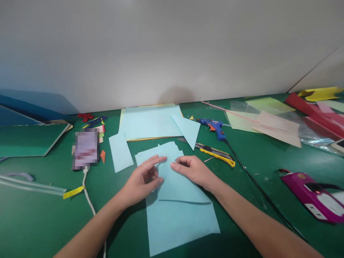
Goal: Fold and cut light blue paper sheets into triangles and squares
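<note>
Light blue sheets of paper lie overlapped in front of me, with a smaller light blue paper piece on top. My left hand is at the left side of this smaller piece, index finger stretched out and thumb apart from it. On the other side, my right hand has its thumb over the small piece's upper right edge and its fingers curled in, closed at the paper. Its lower fingers are partly hidden.
Behind lie a stack of light blue sheets, a cut blue triangle and a blue strip. To the right are a blue glue gun with a black cord, a yellow utility knife and a magenta power strip. A phone is at left.
</note>
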`<state>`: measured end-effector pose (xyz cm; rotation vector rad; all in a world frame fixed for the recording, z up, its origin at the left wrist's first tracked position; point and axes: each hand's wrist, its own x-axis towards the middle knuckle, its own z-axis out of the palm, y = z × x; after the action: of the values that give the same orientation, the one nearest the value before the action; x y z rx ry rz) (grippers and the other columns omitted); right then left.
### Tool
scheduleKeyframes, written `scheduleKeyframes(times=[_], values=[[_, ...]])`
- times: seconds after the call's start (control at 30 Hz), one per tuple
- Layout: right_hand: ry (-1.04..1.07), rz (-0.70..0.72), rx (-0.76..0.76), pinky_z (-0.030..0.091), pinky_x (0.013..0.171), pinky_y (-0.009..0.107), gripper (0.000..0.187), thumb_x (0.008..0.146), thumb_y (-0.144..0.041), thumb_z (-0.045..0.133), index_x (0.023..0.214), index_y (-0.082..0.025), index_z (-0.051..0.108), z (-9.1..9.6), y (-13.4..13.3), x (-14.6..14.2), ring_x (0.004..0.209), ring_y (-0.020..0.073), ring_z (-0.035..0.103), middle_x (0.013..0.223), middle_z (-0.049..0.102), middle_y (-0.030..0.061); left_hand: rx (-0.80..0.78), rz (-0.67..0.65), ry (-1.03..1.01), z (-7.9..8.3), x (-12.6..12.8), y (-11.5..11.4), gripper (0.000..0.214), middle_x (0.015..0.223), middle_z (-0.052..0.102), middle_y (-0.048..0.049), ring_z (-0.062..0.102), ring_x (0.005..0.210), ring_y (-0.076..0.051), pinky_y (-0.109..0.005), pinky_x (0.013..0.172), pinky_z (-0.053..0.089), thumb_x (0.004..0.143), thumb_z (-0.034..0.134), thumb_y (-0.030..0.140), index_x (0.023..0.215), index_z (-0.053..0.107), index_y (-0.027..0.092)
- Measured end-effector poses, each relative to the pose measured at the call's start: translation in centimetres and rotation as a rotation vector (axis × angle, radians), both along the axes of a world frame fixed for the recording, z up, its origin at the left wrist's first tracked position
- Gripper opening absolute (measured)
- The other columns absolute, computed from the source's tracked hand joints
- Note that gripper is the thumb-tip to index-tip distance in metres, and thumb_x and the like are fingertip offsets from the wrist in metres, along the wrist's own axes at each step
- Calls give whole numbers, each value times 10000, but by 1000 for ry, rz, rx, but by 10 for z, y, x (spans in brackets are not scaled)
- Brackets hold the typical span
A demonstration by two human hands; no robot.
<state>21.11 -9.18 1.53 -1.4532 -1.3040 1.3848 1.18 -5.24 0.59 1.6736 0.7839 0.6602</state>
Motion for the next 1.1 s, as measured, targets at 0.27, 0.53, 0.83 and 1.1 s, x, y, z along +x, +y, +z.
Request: scheduleKeyframes(times=[0.27, 0.53, 0.83, 1.1], values=[[61, -39, -67, 290, 499, 231, 454, 588, -590, 712, 638, -169, 547, -1, 1, -1, 522, 88, 370, 561, 467, -47, -53, -79, 32, 5, 0, -2, 604, 844, 563, -18, 439, 621, -110, -262, 582, 431, 769, 620, 216, 1350, 454, 244], [41, -35, -55, 281, 493, 218, 436, 591, -555, 720, 631, -168, 523, -3, 1, 1, 534, 86, 361, 555, 443, -53, -66, -95, 28, 7, 0, -2, 687, 751, 504, 18, 429, 633, -125, -277, 615, 440, 769, 621, 204, 1410, 378, 254], [9, -9, -41, 252, 497, 225, 400, 609, -524, 705, 617, -173, 513, -3, 1, 1, 530, 86, 334, 552, 406, -58, -77, -115, 51, 11, 0, -4, 782, 749, 469, 27, 413, 619, -118, -259, 602, 438, 772, 602, 179, 1467, 254, 270], [-15, 22, 3, 232, 490, 229, 367, 627, -493, 692, 592, -176, 508, -3, 1, 1, 536, 87, 310, 548, 380, -59, -101, -123, 80, 17, 1, -6, 871, 740, 438, 37, 419, 598, -120, -263, 608, 445, 782, 597, 162, 1494, 117, 310]])
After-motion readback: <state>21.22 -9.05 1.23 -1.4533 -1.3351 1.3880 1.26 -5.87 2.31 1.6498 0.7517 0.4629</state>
